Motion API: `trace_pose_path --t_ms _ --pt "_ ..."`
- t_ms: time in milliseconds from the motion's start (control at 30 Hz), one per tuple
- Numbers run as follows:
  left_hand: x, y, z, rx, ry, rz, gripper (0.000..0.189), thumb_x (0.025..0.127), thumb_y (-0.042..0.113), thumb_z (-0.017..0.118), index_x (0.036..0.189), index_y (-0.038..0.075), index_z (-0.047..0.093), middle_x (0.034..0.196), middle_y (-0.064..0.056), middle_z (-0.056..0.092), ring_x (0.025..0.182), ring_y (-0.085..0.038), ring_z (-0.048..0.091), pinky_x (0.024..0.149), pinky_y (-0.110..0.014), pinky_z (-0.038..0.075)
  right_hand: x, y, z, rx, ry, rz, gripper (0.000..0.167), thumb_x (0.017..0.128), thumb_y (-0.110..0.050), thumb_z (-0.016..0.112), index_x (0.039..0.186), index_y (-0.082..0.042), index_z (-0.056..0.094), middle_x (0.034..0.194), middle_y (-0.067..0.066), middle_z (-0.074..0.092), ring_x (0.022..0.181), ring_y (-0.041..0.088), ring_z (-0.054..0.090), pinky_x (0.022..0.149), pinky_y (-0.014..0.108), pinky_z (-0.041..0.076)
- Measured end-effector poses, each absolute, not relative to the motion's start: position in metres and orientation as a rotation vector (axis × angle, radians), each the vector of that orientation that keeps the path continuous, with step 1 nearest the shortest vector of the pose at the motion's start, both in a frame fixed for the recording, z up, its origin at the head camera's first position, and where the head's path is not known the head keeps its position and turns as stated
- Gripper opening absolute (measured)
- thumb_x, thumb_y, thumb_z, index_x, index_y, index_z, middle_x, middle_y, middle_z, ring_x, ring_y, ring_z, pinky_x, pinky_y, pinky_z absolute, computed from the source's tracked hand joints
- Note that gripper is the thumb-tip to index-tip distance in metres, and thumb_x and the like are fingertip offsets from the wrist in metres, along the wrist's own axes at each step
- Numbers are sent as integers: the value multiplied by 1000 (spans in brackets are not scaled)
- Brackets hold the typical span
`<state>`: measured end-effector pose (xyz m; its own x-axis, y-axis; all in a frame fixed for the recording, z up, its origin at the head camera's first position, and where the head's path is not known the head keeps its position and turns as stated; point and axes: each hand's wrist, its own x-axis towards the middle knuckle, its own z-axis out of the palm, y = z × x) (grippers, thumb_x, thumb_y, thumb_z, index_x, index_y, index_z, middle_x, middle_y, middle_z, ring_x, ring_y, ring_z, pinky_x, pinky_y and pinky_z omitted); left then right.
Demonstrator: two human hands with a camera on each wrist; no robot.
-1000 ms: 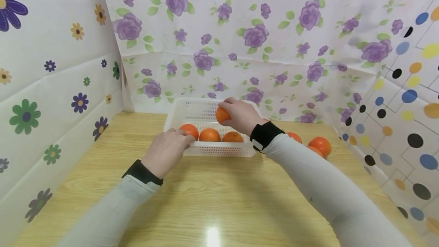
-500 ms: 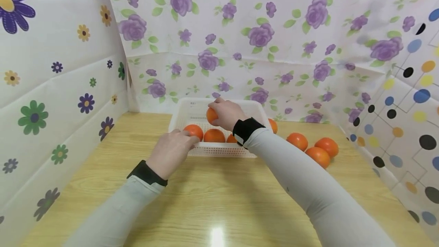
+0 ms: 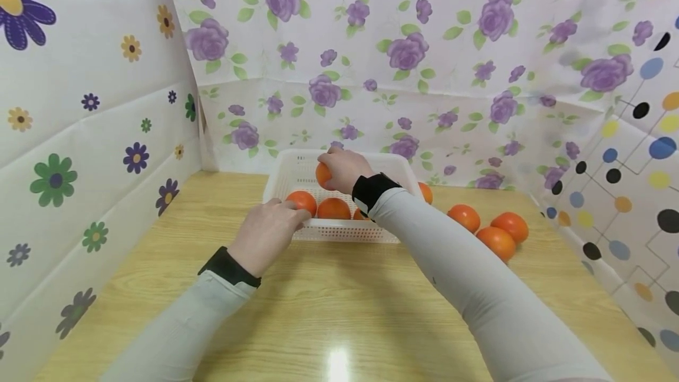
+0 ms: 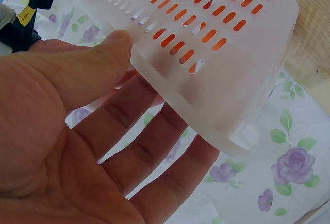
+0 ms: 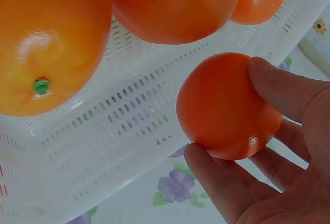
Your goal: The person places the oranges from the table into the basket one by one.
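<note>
A white slotted plastic basket (image 3: 345, 232) stands toward the back of the table. My left hand (image 3: 267, 233) grips its front rim near the left corner; in the left wrist view the thumb (image 4: 98, 69) lies on one side of the rim and the fingers reach past the other. My right hand (image 3: 347, 171) holds an orange (image 5: 229, 105) over the basket's back part, thumb and fingertips around its sides. Along the front wall inside sit an orange (image 3: 303, 203) at left, another orange (image 3: 333, 208) beside it and a third, mostly hidden behind my right wrist.
On the table right of the basket lie three oranges (image 3: 495, 243) in a loose group, plus one orange (image 3: 425, 192) close by the basket's right side. A flowered sheet (image 3: 329, 63) hangs behind, with patterned sheets at both sides.
My right hand has moved left over the basket with the orange, uncovering more of the oranges on the right. My left hand keeps its place on the rim.
</note>
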<state>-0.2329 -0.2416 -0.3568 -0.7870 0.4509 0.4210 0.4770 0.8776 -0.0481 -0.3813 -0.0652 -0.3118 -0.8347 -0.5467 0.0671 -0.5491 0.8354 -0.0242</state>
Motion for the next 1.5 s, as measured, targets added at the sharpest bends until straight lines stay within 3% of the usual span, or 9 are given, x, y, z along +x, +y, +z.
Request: trace_pose_path --t_ms 200,367,600,867,1167,1500 --pt "-236 -240 -359 -679 -2631 -74 22 88 10 93 106 18 84 93 -6 76 73 -27 62 65 -40 59 -390 -70 -315 883 -2988 79 56 98 -19 86 151 -12 66 139 11 65 116 29 67 105 45 56" --pt "-235 -241 -359 -681 -2622 -73 20 89 11 92 105 17 83 93 -6 76 72 -27 61 63 -39 57 -400 -77 -317 904 -2990 88 59 97 -19 87 152 -13 66 145 10 64 121 29 66 105 45 55" --pt "-235 -243 -358 -684 -2592 -75 18 88 13 93 104 17 83 93 -6 76 70 -27 60 62 -39 57 -411 -89 -318 886 -3030 119 60 97 -19 86 153 -14 65 139 11 65 115 30 66 102 45 56" --pt "-234 -244 -358 -693 -2597 -78 20 88 14 93 105 17 83 93 -6 75 71 -26 60 62 -38 58 -415 -99 -323 853 -3072 142 60 96 -17 86 153 -15 66 145 9 67 121 29 64 107 44 53" --pt "-234 -246 -359 -717 -2587 -106 20 89 11 93 104 17 83 93 -6 76 72 -27 61 65 -40 59 -414 -109 -333 859 -3103 81 53 98 -16 82 149 -16 67 135 7 68 111 28 63 104 41 55" --pt "-236 -249 -360 -739 -2507 -79 24 85 9 95 105 18 83 92 -4 77 74 -27 67 63 -41 61 -416 -117 -342 849 -3135 154 51 99 -13 80 149 -17 68 132 5 67 110 28 62 105 42 54"
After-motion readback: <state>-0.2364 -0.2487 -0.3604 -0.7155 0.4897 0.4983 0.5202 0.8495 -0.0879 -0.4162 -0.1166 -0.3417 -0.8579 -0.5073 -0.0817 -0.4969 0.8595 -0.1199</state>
